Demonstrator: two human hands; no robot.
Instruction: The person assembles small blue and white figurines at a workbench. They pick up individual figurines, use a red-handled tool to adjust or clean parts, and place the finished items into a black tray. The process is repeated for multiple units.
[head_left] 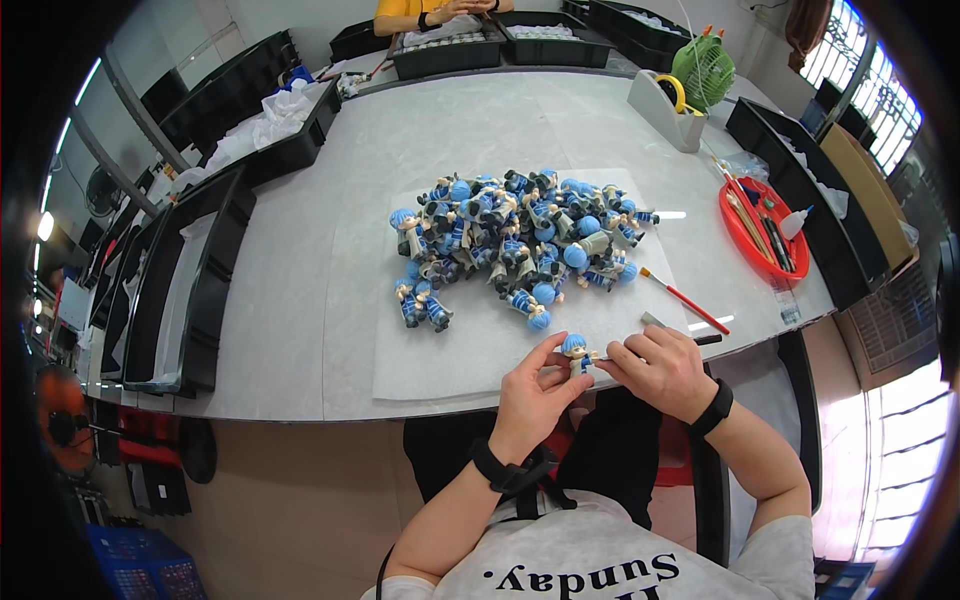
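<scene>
Near the table's front edge, my left hand (535, 398) pinches a small figurine (577, 352) with light-blue hair, held upright. Close against its right side is my right hand (662, 368), fingers closed. Something thin seems to show at those fingertips, too small to name. Beyond both hands a heap of similar blue-haired figurines (512, 250) lies on a white foam sheet (455, 365). Just past my right hand, a small tool with a black end (708, 340) and a grey end lies partly hidden.
A red-handled brush (688, 300) lies right of the heap. Farther right stands a red tray (727, 222) of brushes, pens and a bottle. Black bins (205, 330) line both sides. A green fan (703, 70) and tape dispenser (655, 112) stand far right; a person (430, 12) sits opposite.
</scene>
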